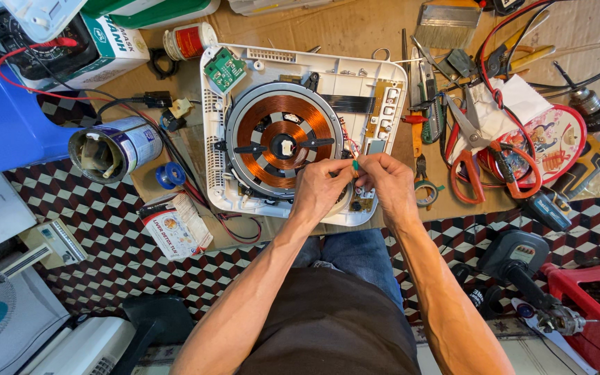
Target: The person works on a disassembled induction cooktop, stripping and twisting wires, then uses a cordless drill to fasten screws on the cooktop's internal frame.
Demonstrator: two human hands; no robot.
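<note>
An opened white induction cooker base (300, 64) lies on a cardboard sheet, its copper coil (282, 142) exposed in the middle. My left hand (322, 189) and my right hand (385, 182) meet at the cooker's near right corner. Their fingertips pinch a small green part (355, 165) between them, just above the circuit board there. A loose green circuit board (225, 69) rests on the cooker's far left corner. A control board strip (383, 105) sits along the right side.
Red-handled scissors (472, 149), pliers, screwdrivers, a brush (446, 24) and a tape roll (426, 193) crowd the right. A tin can (114, 147), blue tape roll (169, 175) and small box (175, 226) lie left. A drill (522, 267) lies on the checkered floor.
</note>
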